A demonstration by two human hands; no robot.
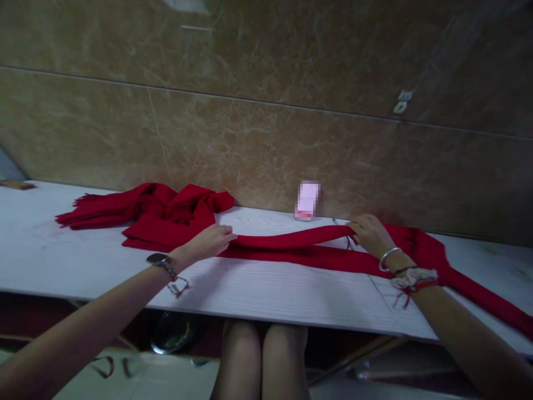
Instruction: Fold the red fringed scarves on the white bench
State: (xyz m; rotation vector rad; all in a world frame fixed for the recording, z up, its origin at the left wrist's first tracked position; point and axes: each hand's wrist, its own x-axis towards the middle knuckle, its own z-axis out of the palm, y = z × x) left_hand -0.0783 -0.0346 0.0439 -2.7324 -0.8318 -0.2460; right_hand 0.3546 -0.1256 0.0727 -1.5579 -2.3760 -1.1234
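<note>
A long red scarf (287,254) with fringed ends stretches along the white table. Its left part (166,208) lies bunched and folded, with the fringe pointing left. Closed on the near edge of the cloth is my left hand (212,241), a ring on one finger. Farther right, my right hand (370,233) pinches the same folded strip, which is slightly raised and taut between the two hands. Beyond my right wrist the cloth continues in a loose heap and a narrow strip toward the right edge of the view. I cannot tell whether it is all one piece.
A phone-like pink object (307,201), blurred out, leans against the brown marbled wall (258,150). A small brown block (17,185) lies at the table's far left. White hooks (403,102) are on the wall. My knees (262,355) are under the white table (291,300).
</note>
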